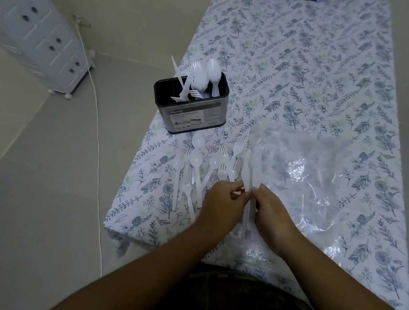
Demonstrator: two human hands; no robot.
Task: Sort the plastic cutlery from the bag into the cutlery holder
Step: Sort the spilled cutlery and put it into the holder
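A dark metal cutlery holder (191, 119) stands near the table's left edge, with white plastic knives, forks and spoons upright in its compartments. Loose white forks and spoons (197, 169) lie scattered on the floral cloth below it. My left hand (223, 207) and my right hand (273, 214) meet over a bundle of white plastic knives (250, 173); both pinch the handles, and the blades point away from me. The clear plastic bag (318, 188) lies flat and crumpled to the right of the knives.
The table (303, 64) carries a floral cloth; its left edge drops to a tiled floor. A white drawer cabinet (37, 31) and a white cable (97, 134) are on the floor at the left. A dark object sits at the far end.
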